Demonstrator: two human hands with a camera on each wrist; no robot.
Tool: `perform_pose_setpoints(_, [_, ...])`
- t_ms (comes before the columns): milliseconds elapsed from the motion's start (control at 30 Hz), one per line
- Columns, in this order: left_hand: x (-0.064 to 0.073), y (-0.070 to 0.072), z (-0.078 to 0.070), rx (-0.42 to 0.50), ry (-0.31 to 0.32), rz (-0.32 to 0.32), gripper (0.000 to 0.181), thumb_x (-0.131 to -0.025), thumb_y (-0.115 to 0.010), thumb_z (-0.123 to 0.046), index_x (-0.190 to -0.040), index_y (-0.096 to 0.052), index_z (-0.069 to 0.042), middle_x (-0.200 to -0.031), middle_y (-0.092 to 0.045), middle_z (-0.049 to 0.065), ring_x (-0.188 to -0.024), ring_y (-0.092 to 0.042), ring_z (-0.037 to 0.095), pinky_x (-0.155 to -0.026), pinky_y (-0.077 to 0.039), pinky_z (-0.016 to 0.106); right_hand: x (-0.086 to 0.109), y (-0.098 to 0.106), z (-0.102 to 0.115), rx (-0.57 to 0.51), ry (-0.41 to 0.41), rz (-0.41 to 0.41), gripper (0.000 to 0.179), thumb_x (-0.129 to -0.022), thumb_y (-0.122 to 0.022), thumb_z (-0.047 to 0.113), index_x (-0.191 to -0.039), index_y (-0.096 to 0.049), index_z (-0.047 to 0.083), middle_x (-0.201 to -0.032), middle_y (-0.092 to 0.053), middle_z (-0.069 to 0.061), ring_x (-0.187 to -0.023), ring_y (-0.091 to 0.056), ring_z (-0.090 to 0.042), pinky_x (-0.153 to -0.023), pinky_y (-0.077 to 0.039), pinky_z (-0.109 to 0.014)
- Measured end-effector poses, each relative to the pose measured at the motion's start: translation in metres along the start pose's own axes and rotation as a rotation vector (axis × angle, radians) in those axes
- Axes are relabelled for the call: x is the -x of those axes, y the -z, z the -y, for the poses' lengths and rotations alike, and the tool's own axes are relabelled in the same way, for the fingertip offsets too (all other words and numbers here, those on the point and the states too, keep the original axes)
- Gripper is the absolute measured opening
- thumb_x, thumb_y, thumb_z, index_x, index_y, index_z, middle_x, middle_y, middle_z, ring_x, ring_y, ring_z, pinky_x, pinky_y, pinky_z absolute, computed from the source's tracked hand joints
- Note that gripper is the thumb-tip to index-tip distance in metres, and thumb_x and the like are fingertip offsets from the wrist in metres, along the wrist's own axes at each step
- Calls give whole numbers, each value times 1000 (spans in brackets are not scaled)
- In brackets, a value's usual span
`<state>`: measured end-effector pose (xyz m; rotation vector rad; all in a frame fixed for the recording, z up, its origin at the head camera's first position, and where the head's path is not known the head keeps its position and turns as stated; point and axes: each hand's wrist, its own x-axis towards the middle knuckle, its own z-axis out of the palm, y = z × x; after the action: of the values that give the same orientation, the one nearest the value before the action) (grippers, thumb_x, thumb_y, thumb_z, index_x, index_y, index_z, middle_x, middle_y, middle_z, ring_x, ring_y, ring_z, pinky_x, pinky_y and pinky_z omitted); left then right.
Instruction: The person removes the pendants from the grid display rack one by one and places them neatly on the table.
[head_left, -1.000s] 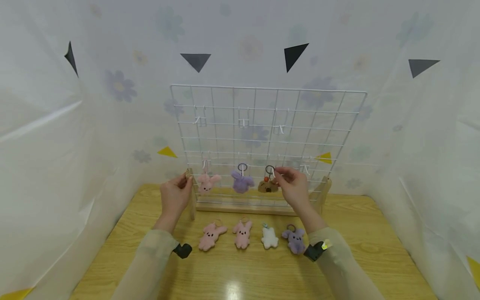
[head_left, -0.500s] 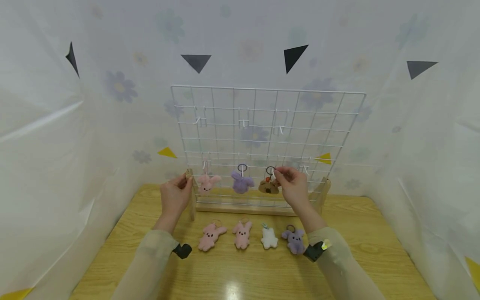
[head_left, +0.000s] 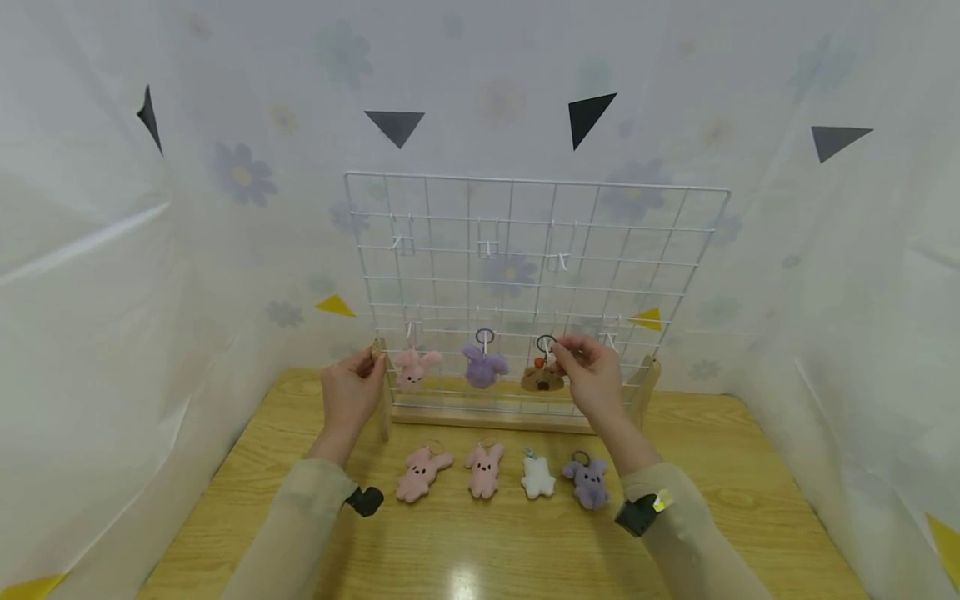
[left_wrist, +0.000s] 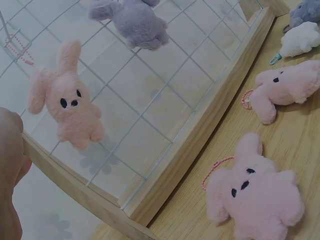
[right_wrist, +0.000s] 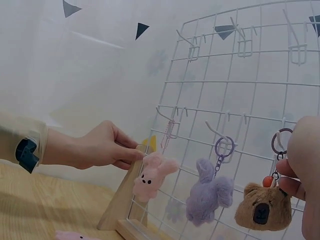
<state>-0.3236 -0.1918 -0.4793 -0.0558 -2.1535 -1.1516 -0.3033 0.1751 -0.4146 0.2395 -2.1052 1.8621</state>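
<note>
My right hand point(head_left: 592, 379) is at the ring of a brown bear-head plush keychain point(right_wrist: 263, 207) with an orange bead, pinching it by its ring and chain. The ring lies around or against a white hook on the wire grid; my fingers partly hide the spot. My left hand point(head_left: 352, 387) grips the top of the stand's left wooden post point(right_wrist: 120, 200). To the bear's left on the grid point(head_left: 510, 287) hang a purple plush keychain point(right_wrist: 207, 197) and a pink bunny plush keychain point(left_wrist: 72, 102).
On the wooden table point(head_left: 465, 542) before the stand lie two pink bunny plushes point(head_left: 422, 475), a white plush point(head_left: 537, 477) and a purple plush point(head_left: 589, 483). Several hooks point(head_left: 488, 247) carry nothing in the upper row. A hook point(head_left: 609, 340) sits right of my right hand.
My right hand and the bear keychain have shifted slightly to the right. My left hand stays on the post.
</note>
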Motion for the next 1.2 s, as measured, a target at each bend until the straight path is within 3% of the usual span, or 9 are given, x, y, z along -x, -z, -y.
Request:
perform_pose_setpoints(133, [0,0,-1,3,-2,-1,26,-97,-78,-9,-116,-76,9,-98,-77,24,-82,-79,34,-68,-65,45,2,3,0,-19,18,14,18,-105,-68,6,-109,-68,-12,-92,-68,-27,-75,-69,-16,-68,-61,-25])
perform_pose_setpoints(333, [1,-1,0,-2,-5,-9,25,-97,-79,-9,-115,-76,9,-97,-77,24,-81,-79,34,-68,-65,44,7,5,4,-41,21,37,19,-105,-67,6,-110,-67,-12,-93,-69,-14,-77,-70,-15,-71,-61,-25])
perform_pose_setpoints(567, [1,-1,1,-2,3,-6,24,-97,-78,-10,-115,-77,7,-97,-77,23,-80,-79,32,-68,-65,44,12,6,10,-50,8,40,16,-105,-68,6,-109,-68,-10,-98,-68,-29,-76,-71,-17,-71,-62,-26])
perform_pose_setpoints(767, [1,0,2,-1,-2,-9,24,-97,-78,-10,-114,-77,6,-96,-77,22,-79,-79,31,-67,-65,44,15,7,14,-28,20,40,17,-104,-69,6,-109,-69,-9,-88,-72,-8,-76,-71,-18,-72,-61,-25])
perform_pose_setpoints(1000, [1,-1,2,0,-3,-7,24,-97,-78,-10,-115,-77,6,-96,-78,22,-79,-79,31,-67,-66,44,20,9,19,-21,66,62,16,-104,-68,5,-108,-69,-10,-94,-69,-29,-75,-70,-18,-70,-61,-26])
perform_pose_setpoints(1200, [1,-1,2,-4,-2,-8,24,-97,-78,-10,-115,-78,6,-97,-78,22,-79,-79,31,-67,-65,44,24,9,20,-40,58,68,15,-104,-68,3,-107,-68,-12,-90,-71,-9,-76,-70,-17,-71,-62,-26])
